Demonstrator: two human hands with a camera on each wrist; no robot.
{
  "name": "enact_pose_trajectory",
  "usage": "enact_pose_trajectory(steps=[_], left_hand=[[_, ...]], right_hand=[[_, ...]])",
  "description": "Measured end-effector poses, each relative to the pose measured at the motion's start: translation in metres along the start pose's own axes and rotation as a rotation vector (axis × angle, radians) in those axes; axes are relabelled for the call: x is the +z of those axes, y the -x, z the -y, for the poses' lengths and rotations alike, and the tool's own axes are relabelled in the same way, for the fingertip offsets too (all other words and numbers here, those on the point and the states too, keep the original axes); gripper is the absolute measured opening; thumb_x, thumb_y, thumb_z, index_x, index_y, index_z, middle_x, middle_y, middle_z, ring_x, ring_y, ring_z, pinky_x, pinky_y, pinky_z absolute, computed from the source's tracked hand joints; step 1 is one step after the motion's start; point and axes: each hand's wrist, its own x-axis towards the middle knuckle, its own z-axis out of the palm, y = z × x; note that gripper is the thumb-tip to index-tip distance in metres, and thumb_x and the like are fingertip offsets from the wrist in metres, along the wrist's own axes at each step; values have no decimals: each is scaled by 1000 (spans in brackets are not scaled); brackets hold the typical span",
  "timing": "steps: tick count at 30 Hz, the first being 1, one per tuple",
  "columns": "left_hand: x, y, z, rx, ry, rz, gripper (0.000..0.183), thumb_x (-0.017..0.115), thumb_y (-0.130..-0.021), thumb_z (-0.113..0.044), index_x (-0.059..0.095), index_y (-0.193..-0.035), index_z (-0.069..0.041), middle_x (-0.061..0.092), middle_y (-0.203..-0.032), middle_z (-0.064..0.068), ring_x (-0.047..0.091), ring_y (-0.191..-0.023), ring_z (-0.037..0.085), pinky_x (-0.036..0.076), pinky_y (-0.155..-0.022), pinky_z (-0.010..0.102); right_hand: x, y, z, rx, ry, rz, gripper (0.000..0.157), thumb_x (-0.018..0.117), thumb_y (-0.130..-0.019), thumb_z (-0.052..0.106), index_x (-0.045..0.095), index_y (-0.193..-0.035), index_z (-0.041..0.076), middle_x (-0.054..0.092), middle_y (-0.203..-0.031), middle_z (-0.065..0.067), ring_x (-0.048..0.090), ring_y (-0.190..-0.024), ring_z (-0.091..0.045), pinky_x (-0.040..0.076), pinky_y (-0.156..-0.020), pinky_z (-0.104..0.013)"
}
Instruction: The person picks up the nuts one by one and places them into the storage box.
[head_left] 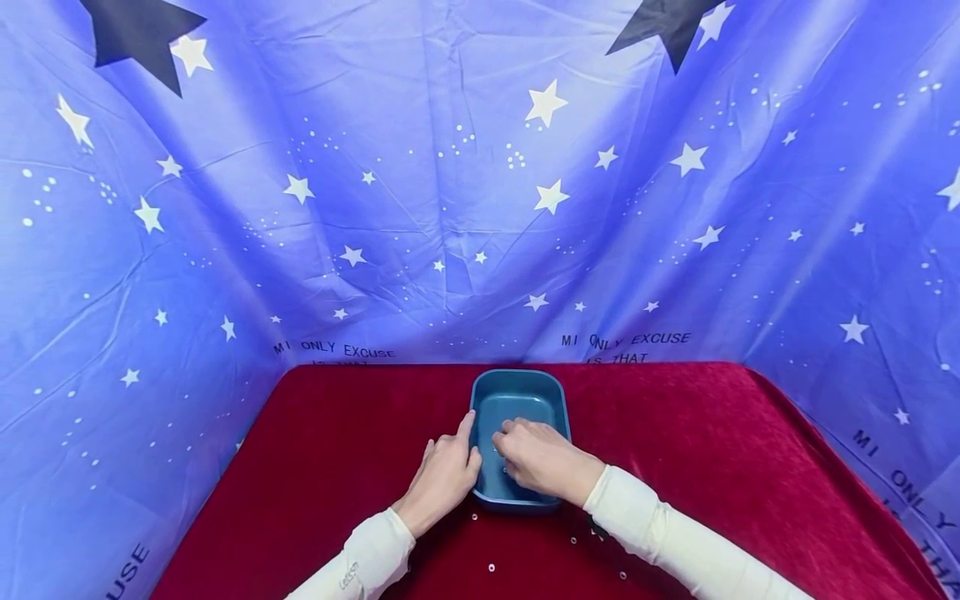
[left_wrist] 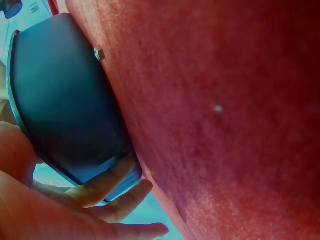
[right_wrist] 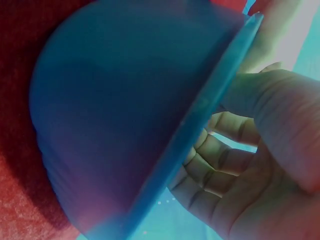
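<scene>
A blue rectangular bin [head_left: 517, 502] with rounded corners stands on the red cloth. My left hand [head_left: 444, 468] is at its left side, index finger stretched along the rim and thumb at the edge. In the left wrist view, straight fingers [left_wrist: 115, 184] lie against the outer wall. My right hand [head_left: 546, 457] reaches over the right rim, its fingers curled down inside. The right wrist view shows those fingers [right_wrist: 220, 165] behind the rim, fingertips hidden; I cannot tell whether they hold anything. A small pale ring-shaped piece [head_left: 506, 471] lies inside the bin beneath the right hand.
Several small pale ring-shaped pieces lie on the cloth before the bin, including one ring [head_left: 491, 567] at the front. Close to the bin's wall sits a small metallic nut-like piece [left_wrist: 99, 53]. A blue star-patterned curtain [head_left: 450, 167] hangs behind the red-covered table [head_left: 337, 433].
</scene>
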Motion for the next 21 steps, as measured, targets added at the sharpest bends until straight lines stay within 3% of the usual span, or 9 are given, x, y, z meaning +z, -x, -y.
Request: enact_pose_trajectory(steps=[21], left_hand=[[1, 0, 2, 1, -1, -4, 59, 61, -108, -11, 46, -162, 4, 78, -118, 24, 70, -116, 40, 39, -115, 78]], right_hand=[[7, -4, 4, -17, -3, 27, 13, 85, -88, 4, 73, -91, 9, 59, -78, -2, 60, -70, -18, 54, -59, -32]])
